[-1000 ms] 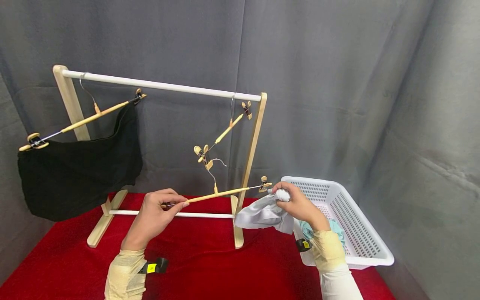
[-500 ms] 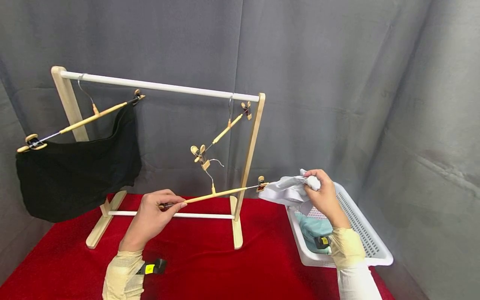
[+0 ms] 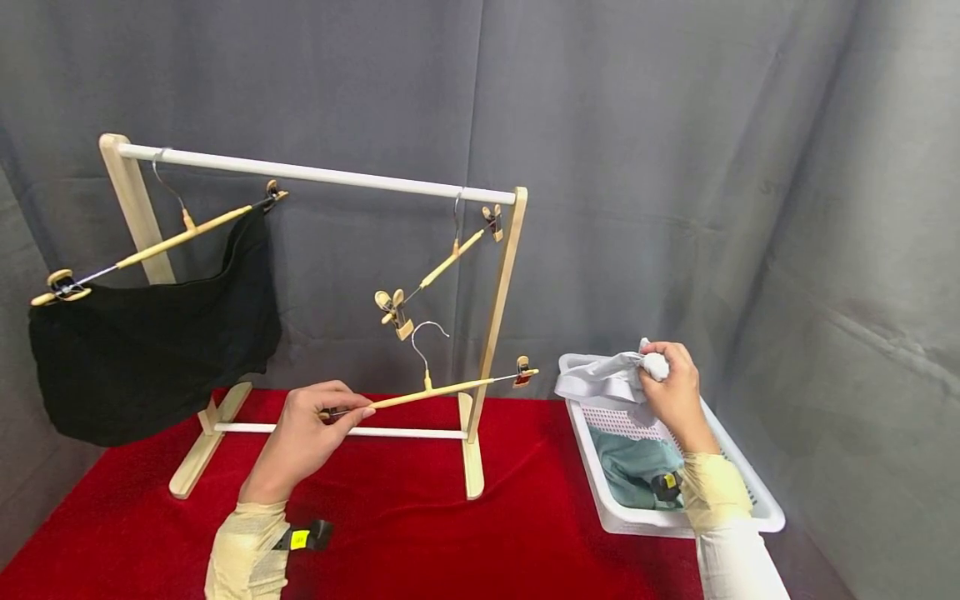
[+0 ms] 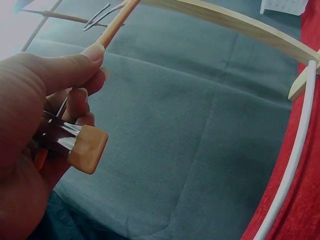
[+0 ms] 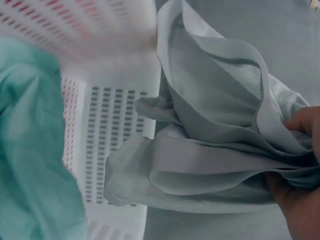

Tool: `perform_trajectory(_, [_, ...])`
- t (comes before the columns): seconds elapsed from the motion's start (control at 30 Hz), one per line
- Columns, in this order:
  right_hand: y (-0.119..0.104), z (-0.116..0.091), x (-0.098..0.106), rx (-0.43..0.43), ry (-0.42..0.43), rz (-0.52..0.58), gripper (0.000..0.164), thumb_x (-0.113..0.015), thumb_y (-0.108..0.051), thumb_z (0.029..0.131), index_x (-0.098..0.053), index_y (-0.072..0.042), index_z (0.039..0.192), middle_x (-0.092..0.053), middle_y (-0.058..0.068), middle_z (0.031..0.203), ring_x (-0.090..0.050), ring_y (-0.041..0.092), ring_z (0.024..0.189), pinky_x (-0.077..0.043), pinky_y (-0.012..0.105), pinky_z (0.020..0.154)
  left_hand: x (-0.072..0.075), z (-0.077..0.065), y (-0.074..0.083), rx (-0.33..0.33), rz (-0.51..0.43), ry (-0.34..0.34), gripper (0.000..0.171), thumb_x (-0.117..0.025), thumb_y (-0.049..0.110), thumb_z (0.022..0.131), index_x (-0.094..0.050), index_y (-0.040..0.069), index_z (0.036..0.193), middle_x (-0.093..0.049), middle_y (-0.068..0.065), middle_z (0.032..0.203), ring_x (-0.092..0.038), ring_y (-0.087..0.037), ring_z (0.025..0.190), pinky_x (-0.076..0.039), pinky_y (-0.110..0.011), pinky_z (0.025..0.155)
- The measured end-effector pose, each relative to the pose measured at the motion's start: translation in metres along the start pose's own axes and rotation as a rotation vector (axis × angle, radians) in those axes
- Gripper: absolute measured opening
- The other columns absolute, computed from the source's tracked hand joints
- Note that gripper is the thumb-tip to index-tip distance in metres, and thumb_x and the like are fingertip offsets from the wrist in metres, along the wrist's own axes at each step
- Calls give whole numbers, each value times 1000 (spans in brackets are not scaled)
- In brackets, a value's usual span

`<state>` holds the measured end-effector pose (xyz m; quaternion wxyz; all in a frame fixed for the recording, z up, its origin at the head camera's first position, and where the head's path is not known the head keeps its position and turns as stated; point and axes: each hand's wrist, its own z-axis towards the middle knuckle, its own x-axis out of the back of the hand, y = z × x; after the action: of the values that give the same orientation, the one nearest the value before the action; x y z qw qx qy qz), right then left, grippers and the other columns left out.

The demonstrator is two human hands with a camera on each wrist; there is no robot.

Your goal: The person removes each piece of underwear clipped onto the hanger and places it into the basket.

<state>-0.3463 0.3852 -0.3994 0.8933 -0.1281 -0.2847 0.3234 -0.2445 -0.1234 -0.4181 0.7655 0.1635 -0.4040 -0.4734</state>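
Observation:
Between thumb and fingers, my left hand [image 3: 318, 425] pinches one end of a clip hanger [image 3: 442, 390]. The hanger's wooden bar slants up to the right, its hook pointing up and a clip at its far end. In the left wrist view the near clip [image 4: 87, 150] sticks out below the fingers. My right hand [image 3: 675, 387] grips a bunched light-grey garment [image 3: 600, 379] over the white basket [image 3: 577, 442]. In the right wrist view the garment's wide band [image 5: 200, 165] hangs in loose folds beside the basket wall. Inside the basket lies a teal cloth [image 3: 633, 467].
A wooden rack [image 3: 498, 317] with a white top rail [image 3: 322, 172] stands at the back left. Black shorts or a similar black garment [image 3: 157, 350] hang from a clip hanger on it. Another clip hanger [image 3: 450, 258] hangs bare near the right post. Red cloth [image 3: 420, 533] covers the table.
My right hand has carried the grey garment to the right, away from the hanger's far clip and over the basket. The left hand and its hanger have stayed nearly still.

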Motion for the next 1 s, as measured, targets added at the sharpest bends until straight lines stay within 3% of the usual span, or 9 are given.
perform_trajectory(0.27, [25, -7, 10, -53, 11, -75, 25, -65, 6, 68, -60, -3, 91, -54, 16, 97, -50, 29, 92, -37, 48, 79, -6, 0, 3, -24, 22, -6, 10, -70, 34, 77, -71, 29, 86, -62, 11, 75, -48, -11, 60, -45, -26, 51])
perform_trajectory(0.37, [33, -11, 12, -86, -31, -101, 25, -66, 5, 69, -59, -2, 92, -53, 19, 99, -48, 32, 95, -37, 49, 81, -7, 0, 5, -25, 18, -10, 9, -71, 32, 76, -71, 29, 85, -61, 12, 75, -48, -11, 60, -45, -27, 51])
perform_trajectory(0.47, [39, -16, 15, -128, -192, -139, 29, -67, -1, 72, -58, 1, 99, -51, 25, 104, -46, 38, 100, -36, 52, 85, -9, 1, 6, -26, 17, -19, 10, -71, 32, 77, -71, 29, 86, -61, 12, 75, -48, -12, 60, -45, -27, 51])
perform_trajectory(0.63, [38, -25, 20, -161, -668, -202, 53, -66, -18, 77, -48, 10, 119, -48, 35, 115, -41, 48, 111, -32, 58, 94, -11, 1, 7, -15, 26, -27, 11, -71, 33, 76, -71, 29, 86, -62, 11, 76, -49, -12, 61, -46, -27, 52])
perform_trajectory(0.73, [34, -28, 24, -215, -885, -221, 58, -63, -24, 80, -46, 11, 123, -49, 33, 120, -42, 47, 114, -34, 58, 95, -11, 1, 7, -9, 27, -20, 11, -72, 31, 75, -71, 30, 86, -62, 11, 76, -49, -12, 61, -46, -27, 52])
perform_trajectory(0.87, [29, -29, 29, -288, -1021, -265, 56, -62, -29, 83, -48, 7, 124, -50, 29, 123, -43, 44, 115, -35, 57, 94, -11, 1, 7, -7, 29, -13, 11, -73, 30, 75, -71, 30, 86, -62, 13, 76, -48, -11, 61, -46, -27, 52])
perform_trajectory(1.0, [22, -29, 32, -307, -1041, -252, 57, -61, -31, 83, -47, 5, 126, -48, 29, 126, -41, 44, 118, -34, 58, 95, -10, 1, 7, -5, 27, -11, 12, -73, 29, 74, -72, 28, 86, -62, 12, 75, -49, -11, 61, -46, -27, 52])
